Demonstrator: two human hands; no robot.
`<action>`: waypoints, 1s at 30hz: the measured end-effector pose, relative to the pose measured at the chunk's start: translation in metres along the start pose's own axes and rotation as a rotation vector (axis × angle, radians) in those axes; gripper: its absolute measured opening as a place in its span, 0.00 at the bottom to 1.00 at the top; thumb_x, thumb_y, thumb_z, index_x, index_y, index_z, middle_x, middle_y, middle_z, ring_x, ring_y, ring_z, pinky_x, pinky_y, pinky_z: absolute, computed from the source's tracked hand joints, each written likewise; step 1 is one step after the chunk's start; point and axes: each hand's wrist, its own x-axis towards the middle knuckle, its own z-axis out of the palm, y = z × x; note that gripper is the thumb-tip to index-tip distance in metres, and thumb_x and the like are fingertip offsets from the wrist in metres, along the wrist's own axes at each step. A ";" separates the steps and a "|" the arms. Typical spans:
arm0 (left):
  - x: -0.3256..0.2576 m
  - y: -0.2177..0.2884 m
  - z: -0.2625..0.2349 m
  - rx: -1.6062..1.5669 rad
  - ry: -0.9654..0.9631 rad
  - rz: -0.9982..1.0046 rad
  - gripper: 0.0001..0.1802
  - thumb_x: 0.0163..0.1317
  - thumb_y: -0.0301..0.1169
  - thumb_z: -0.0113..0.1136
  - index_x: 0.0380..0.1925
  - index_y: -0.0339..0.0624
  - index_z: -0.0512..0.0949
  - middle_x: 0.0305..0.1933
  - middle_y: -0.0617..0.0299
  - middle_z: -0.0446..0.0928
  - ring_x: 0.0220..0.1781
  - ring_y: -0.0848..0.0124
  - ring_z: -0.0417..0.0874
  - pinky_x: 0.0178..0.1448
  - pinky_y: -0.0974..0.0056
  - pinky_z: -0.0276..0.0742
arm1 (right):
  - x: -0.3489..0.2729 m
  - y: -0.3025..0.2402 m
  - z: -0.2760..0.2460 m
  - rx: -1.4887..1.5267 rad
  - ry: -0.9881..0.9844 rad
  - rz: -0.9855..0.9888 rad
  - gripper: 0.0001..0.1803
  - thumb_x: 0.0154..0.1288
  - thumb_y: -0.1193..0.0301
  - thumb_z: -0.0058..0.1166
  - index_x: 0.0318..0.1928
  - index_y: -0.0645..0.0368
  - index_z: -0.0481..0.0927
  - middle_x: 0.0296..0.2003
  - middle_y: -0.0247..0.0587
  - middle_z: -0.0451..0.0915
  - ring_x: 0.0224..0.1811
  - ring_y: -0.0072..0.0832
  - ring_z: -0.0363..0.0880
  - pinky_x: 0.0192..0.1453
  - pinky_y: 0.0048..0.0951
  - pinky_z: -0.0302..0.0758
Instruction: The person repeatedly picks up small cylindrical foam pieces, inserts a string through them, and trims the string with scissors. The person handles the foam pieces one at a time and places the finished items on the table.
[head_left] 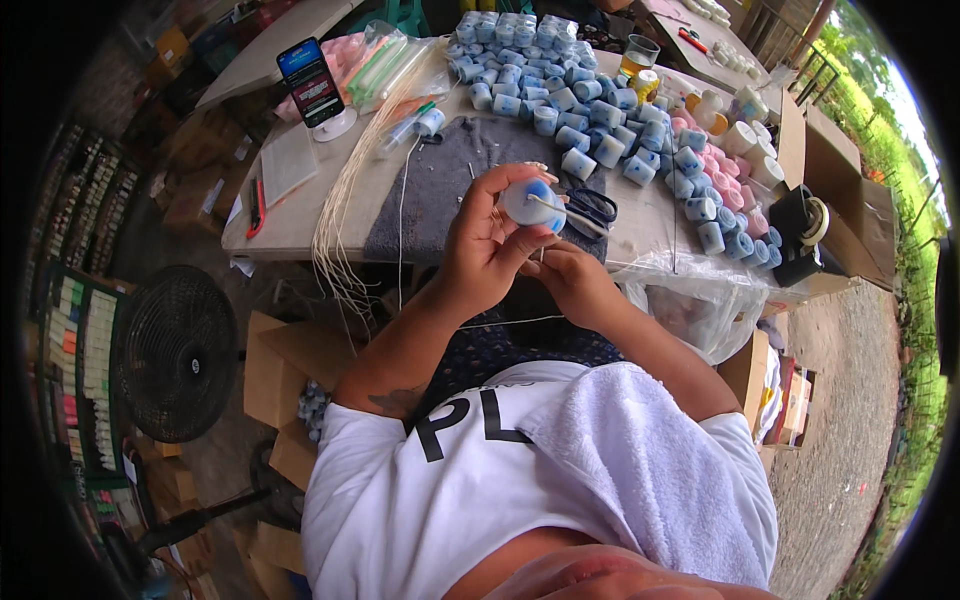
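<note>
My left hand [484, 240] is closed around a short blue-and-white candle [528, 203], its end turned up toward me and a pale wick sticking out of it. Just below and to the right, my right hand [572, 282] has its fingers pinched together at a thin white wick [542, 256] by the candle's underside. Part of that grip is hidden by the fingers. Dark-handled scissors [592, 206] lie right behind my hands on a grey cloth [436, 180]. A long bundle of white wick strands [345, 215] hangs over the table's near edge to the left.
Many blue-and-white candles [562, 100] crowd the table's far side, with pink ones [728, 170] at right. A phone [310, 84] stands at left, near a red-and-black cutter [257, 207]. A glass of drink [638, 56] and tape roll [815, 221] stand beyond. A fan [178, 352] is left.
</note>
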 end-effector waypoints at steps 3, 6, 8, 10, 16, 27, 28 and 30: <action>0.004 0.011 -0.002 -0.102 -0.013 -0.011 0.31 0.63 0.25 0.60 0.63 0.39 0.57 0.64 0.53 0.64 0.60 0.66 0.73 0.64 0.60 0.71 | -0.011 0.009 0.010 -0.070 -0.061 0.036 0.16 0.65 0.65 0.55 0.26 0.64 0.77 0.26 0.51 0.73 0.32 0.48 0.75 0.38 0.41 0.71; 0.001 0.012 0.001 -0.110 0.010 -0.017 0.32 0.63 0.27 0.60 0.64 0.40 0.57 0.64 0.53 0.64 0.60 0.68 0.72 0.63 0.61 0.71 | -0.014 0.012 0.011 -0.079 -0.083 0.072 0.15 0.65 0.65 0.55 0.27 0.65 0.77 0.27 0.51 0.74 0.33 0.48 0.75 0.38 0.42 0.71; 0.001 0.016 0.004 -0.122 0.015 -0.068 0.32 0.63 0.27 0.61 0.64 0.40 0.58 0.64 0.54 0.64 0.59 0.69 0.72 0.63 0.62 0.71 | -0.013 0.017 0.010 -0.096 -0.094 0.060 0.16 0.65 0.65 0.55 0.26 0.65 0.77 0.27 0.52 0.74 0.33 0.49 0.75 0.39 0.43 0.71; 0.002 0.020 0.002 -0.157 -0.023 -0.119 0.32 0.62 0.28 0.61 0.64 0.40 0.59 0.64 0.54 0.64 0.59 0.70 0.71 0.62 0.63 0.70 | -0.016 0.026 0.015 -0.117 -0.149 0.118 0.16 0.65 0.64 0.54 0.27 0.65 0.77 0.27 0.52 0.75 0.34 0.49 0.75 0.39 0.43 0.71; -0.002 0.016 0.004 -0.106 -0.067 -0.075 0.28 0.64 0.28 0.60 0.61 0.40 0.61 0.61 0.55 0.66 0.59 0.70 0.70 0.62 0.63 0.67 | -0.016 0.037 0.018 -0.236 -0.272 0.152 0.16 0.65 0.62 0.54 0.29 0.64 0.79 0.27 0.53 0.77 0.33 0.50 0.76 0.39 0.44 0.72; -0.017 -0.007 -0.015 0.386 -0.068 0.049 0.27 0.63 0.34 0.61 0.58 0.39 0.62 0.54 0.54 0.68 0.55 0.67 0.71 0.60 0.63 0.66 | 0.023 0.012 -0.072 -0.385 0.072 0.108 0.11 0.61 0.69 0.57 0.41 0.62 0.81 0.41 0.50 0.79 0.44 0.43 0.79 0.48 0.37 0.75; -0.018 -0.007 -0.013 0.362 -0.042 0.014 0.27 0.62 0.33 0.62 0.57 0.39 0.63 0.53 0.53 0.68 0.54 0.64 0.72 0.60 0.62 0.66 | 0.026 0.022 -0.066 -0.435 0.115 0.063 0.11 0.61 0.70 0.56 0.41 0.63 0.81 0.42 0.52 0.78 0.45 0.44 0.79 0.50 0.37 0.74; -0.019 -0.008 -0.013 0.348 -0.015 -0.020 0.26 0.60 0.32 0.64 0.55 0.38 0.65 0.51 0.53 0.69 0.53 0.61 0.72 0.59 0.60 0.67 | 0.035 0.049 -0.052 -0.588 0.023 0.104 0.13 0.60 0.70 0.57 0.43 0.64 0.80 0.45 0.54 0.77 0.48 0.45 0.77 0.53 0.38 0.73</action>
